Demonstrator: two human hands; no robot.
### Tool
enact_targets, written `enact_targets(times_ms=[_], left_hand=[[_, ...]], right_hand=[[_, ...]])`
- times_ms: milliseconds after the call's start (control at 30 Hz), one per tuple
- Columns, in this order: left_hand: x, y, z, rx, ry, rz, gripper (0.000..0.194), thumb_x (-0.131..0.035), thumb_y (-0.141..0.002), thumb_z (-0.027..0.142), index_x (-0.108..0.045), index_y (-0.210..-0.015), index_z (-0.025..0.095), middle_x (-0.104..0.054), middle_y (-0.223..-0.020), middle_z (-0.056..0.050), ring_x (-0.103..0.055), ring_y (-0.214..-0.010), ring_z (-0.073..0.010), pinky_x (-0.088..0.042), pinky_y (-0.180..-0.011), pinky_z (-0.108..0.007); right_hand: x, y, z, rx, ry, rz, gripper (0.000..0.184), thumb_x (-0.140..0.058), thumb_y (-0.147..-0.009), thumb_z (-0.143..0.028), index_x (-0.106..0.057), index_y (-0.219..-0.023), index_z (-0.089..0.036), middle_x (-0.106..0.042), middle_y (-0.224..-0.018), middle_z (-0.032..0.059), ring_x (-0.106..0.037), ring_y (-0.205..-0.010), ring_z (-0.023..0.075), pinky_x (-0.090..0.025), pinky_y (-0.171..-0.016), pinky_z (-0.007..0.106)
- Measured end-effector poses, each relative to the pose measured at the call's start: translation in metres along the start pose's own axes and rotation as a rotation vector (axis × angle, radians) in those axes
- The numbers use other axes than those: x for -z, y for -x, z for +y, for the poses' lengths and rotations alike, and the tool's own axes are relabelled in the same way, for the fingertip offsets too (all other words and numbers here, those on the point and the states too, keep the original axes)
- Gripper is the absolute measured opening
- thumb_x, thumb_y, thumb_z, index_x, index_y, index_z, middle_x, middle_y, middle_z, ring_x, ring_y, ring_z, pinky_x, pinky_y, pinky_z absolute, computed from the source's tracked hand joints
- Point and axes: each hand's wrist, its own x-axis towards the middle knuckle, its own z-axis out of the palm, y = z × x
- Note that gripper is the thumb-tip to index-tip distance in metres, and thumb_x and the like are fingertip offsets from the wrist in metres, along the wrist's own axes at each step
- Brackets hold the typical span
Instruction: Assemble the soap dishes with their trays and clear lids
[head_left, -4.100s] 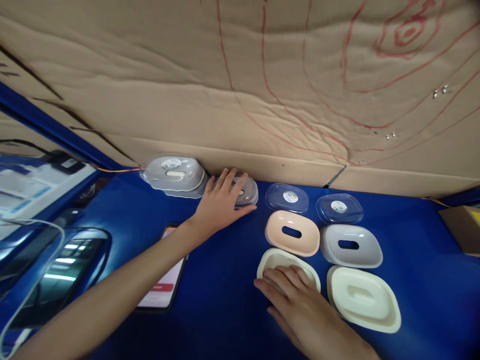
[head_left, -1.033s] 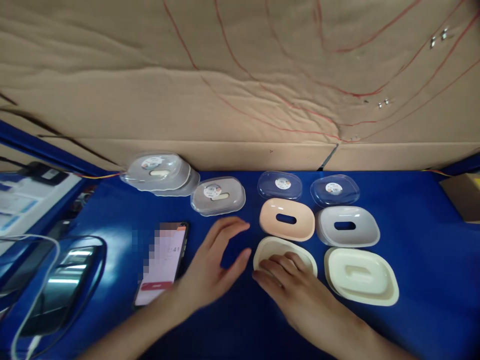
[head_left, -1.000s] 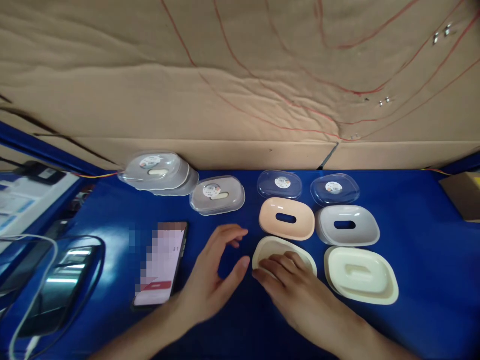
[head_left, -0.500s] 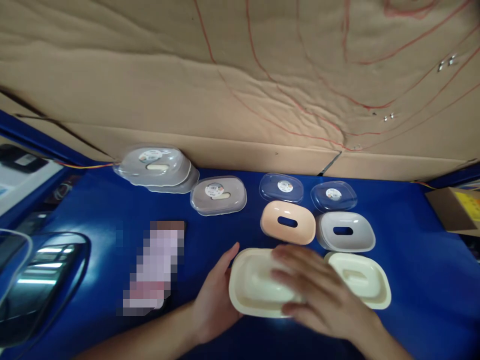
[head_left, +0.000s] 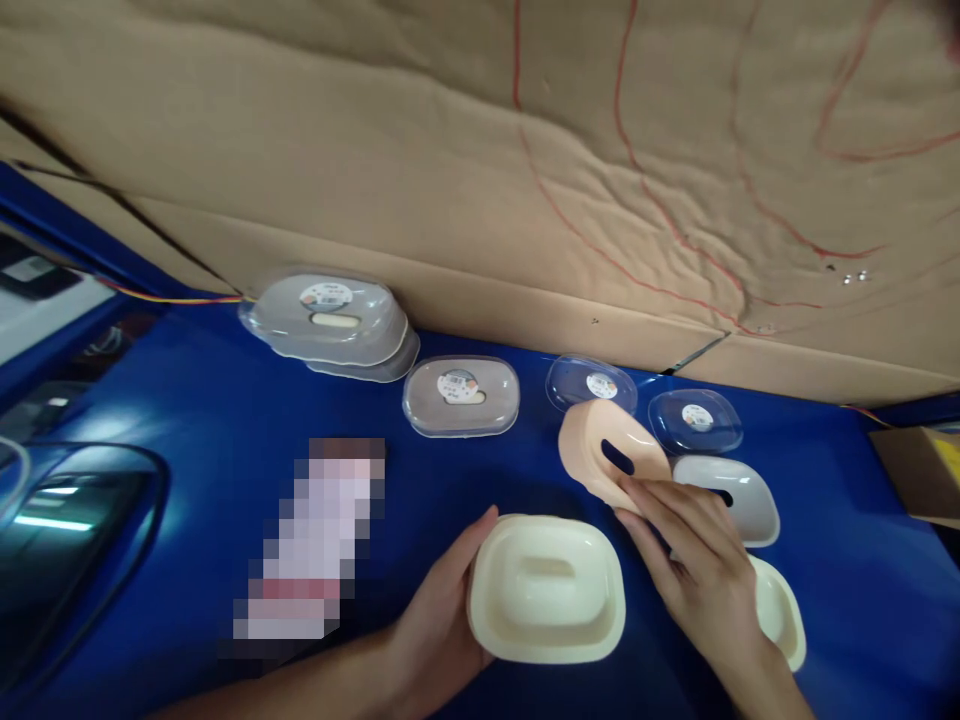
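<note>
My left hand (head_left: 450,600) grips the left end of a cream oval plastic dish (head_left: 546,640), whose inside faces up with a raised bar in its middle. Pinched at its near edge by my right hand (head_left: 694,555) is a peach oval piece (head_left: 589,445) with a dark slot, tilted up from the blue table. Just beyond my right fingers lies a grey-white oval piece (head_left: 754,505), also slotted and partly covered by the hand. A second cream dish (head_left: 784,615) shows from behind my right wrist.
Two clear lids with round labels, one left (head_left: 559,380) and one right (head_left: 694,440), lie near the cardboard wall (head_left: 375,180). Further left are a lidded box (head_left: 461,415) and stacked lidded boxes (head_left: 322,340). A blurred-out phone-like object (head_left: 322,540) and a cable (head_left: 161,500) lie left.
My right hand has left the cream dish and taken hold of the peach piece, which is now tilted. The left hand keeps the cream dish. The view has shifted slightly.
</note>
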Motion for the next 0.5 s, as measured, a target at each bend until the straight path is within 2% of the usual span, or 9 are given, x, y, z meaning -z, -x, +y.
enact_targets(times_ms=[67,167,367,500], left_hand=[[0.000,-0.002,0.001,-0.019,0.005,-0.011,0.060,-0.051,-0.104,0.061,-0.074,-0.135,0.016,-0.082,-0.126,-0.010,-0.068,-0.132,-0.0335,-0.050,-0.110,-0.041],[-0.001,-0.003,0.004,-0.051,0.028,-0.041,0.061,-0.050,-0.104,0.062,-0.073,-0.138,0.016,-0.081,-0.129,-0.010,-0.064,-0.138,-0.0331,-0.045,-0.116,-0.041],[-0.004,-0.002,0.011,-0.093,0.026,-0.088,0.067,-0.048,-0.102,0.066,-0.072,-0.138,0.016,-0.079,-0.131,-0.013,-0.060,-0.142,-0.0346,-0.039,-0.121,-0.044],[-0.005,-0.002,0.014,-0.101,0.008,-0.118,0.072,-0.045,-0.102,0.070,-0.072,-0.139,0.015,-0.079,-0.132,-0.015,-0.059,-0.142,-0.0358,-0.037,-0.122,-0.047]], right_hand=[[0.005,0.002,-0.006,0.019,-0.055,0.039,0.052,-0.074,-0.094,-0.003,-0.066,-0.143,-0.020,-0.077,-0.117,0.0109,-0.070,-0.106,0.0263,-0.052,-0.093,0.043],[0.007,0.006,-0.015,0.065,-0.127,0.009,0.053,-0.072,-0.094,-0.001,-0.066,-0.143,-0.017,-0.076,-0.118,0.0114,-0.069,-0.106,0.0263,-0.050,-0.095,0.045],[0.001,0.008,-0.030,0.153,-0.175,-0.148,0.041,-0.063,-0.100,-0.004,-0.068,-0.138,-0.018,-0.080,-0.117,0.0068,-0.070,-0.106,0.0234,-0.044,-0.102,0.045],[0.001,0.003,-0.038,0.165,-0.201,-0.170,0.033,-0.058,-0.104,-0.005,-0.073,-0.129,-0.020,-0.081,-0.113,0.0034,-0.071,-0.103,0.0202,-0.041,-0.104,0.042]])
